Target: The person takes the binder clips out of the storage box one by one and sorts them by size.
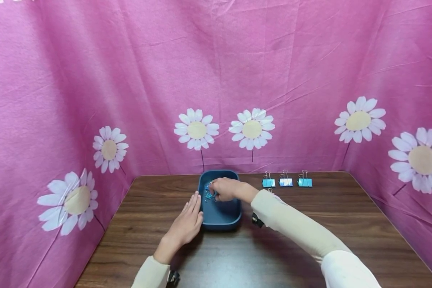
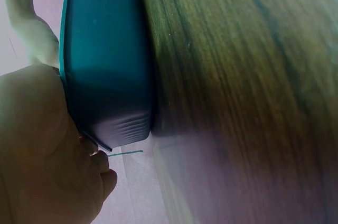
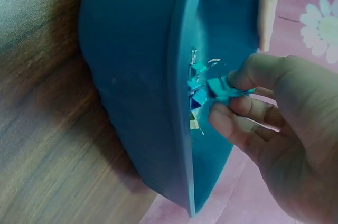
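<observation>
A dark blue tray (image 1: 221,227) stands near the table's back edge, with several small blue binder clips (image 1: 208,196) heaped inside. My right hand (image 1: 226,189) reaches into it. In the right wrist view, thumb and fingers pinch a blue binder clip (image 3: 221,89) just beside the other clips (image 3: 196,89). My left hand (image 1: 187,221) lies along the tray's left side, fingers straight and touching the rim. From the left wrist, the tray's outer wall (image 2: 108,49) shows beside that hand.
Three blue binder clips (image 1: 286,182) stand in a row at the back right of the wooden table (image 1: 158,192). Wire handles of another clip (image 1: 270,191) peek out behind the right sleeve (image 1: 295,224). A pink flowered cloth (image 1: 219,72) hangs around the table.
</observation>
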The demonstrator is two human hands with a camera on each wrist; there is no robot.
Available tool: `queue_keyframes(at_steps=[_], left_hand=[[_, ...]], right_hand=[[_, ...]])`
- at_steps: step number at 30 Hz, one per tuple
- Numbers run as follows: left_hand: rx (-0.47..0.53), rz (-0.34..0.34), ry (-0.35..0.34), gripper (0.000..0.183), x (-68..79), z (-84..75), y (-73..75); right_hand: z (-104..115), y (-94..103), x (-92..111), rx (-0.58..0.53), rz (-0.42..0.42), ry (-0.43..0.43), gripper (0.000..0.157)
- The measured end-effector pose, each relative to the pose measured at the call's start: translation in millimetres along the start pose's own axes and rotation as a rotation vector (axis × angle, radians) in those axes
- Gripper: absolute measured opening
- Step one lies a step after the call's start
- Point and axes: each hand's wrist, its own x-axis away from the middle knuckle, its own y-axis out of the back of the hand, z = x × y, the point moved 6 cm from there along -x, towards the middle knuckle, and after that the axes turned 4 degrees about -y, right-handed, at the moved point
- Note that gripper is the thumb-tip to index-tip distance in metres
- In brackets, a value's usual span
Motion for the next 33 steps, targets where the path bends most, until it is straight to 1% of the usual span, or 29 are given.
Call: queue_keyframes(at_steps=[3,9,18,25,30,33], left_hand=[[0.009,-0.009,-0.005,0.059,0.1,-0.3,1.0],[0.020,-0.038,-0.028,0.059,0.7,-0.8,1.8],[0.007,-0.007,0.006,0.059,1.2,-1.2,1.6],[0.014,-0.004,0.002,0.060,0.3,-1.5,0.6],[0.017,-0.037,-0.029,0.060,0.6,-2.5,1.5],[0.006,-0.032,-0.022,0.060,0.7,-1.1,0.4]], right_hand=[[-0.8,6.3,3.3,-0.022,-0.052,0.027,0.012],[-4.4,12.6,13.0,-0.049,-0.120,0.077,0.010],[-12.9,17.6,27.2,-0.118,-0.240,0.148,0.016],[-21.3,20.6,38.8,-0.156,-0.286,0.140,0.019],[-27.4,23.2,48.4,-0.201,-0.310,0.123,0.018],[-31.7,23.0,53.8,-0.221,-0.314,0.099,0.015]])
